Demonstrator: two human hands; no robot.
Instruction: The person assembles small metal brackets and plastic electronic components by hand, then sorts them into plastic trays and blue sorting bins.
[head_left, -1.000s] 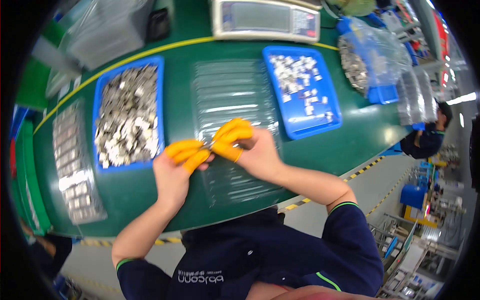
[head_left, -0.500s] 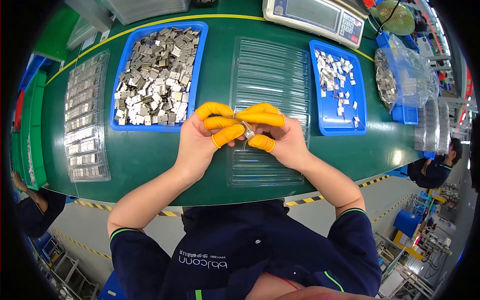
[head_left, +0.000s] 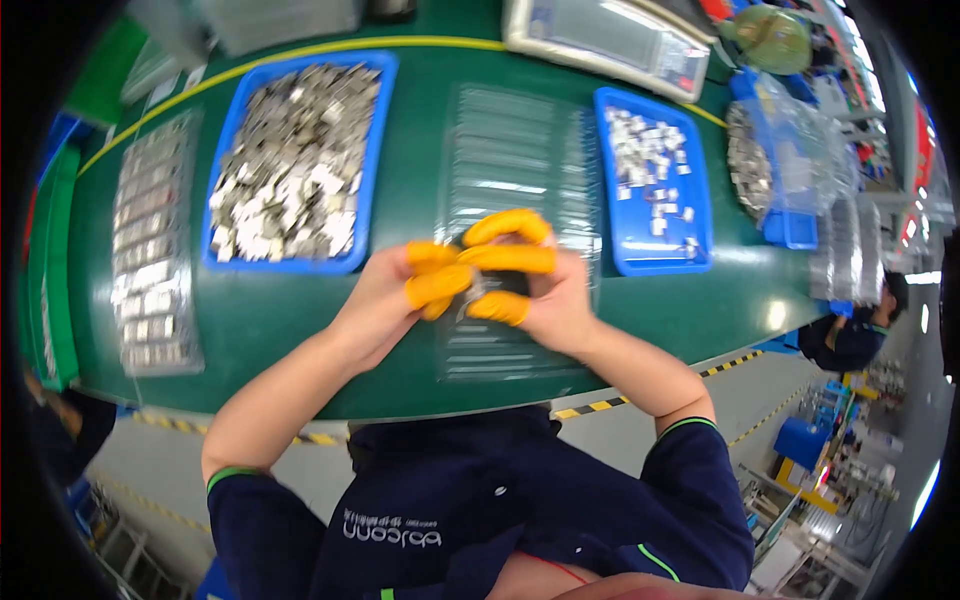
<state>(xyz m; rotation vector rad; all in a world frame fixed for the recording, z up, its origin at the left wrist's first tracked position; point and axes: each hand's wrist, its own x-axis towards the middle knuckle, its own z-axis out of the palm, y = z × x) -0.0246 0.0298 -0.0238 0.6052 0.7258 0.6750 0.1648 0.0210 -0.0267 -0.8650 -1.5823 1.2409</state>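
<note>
Yellow-sheathed, as I watch remotely, the left hand (head_left: pixel 375 300) and right hand (head_left: pixel 565 305) have their fingers (head_left: pixel 510 260) clamped on a small, blurred metal part (head_left: pixel 475 291) above the ribbed clear-plastic tray (head_left: pixel 505 160) on the table (head_left: pixel 255 310).

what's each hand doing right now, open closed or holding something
Left hand: closed, pinching a small metallic piece.
Right hand: curled at the same piece; too blurred to tell whether it grips.

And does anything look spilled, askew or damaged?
Nothing stands out: metal parts lie within the left blue tray, whitish parts within the right blue tray. The small held part is too blurred to judge.
</note>
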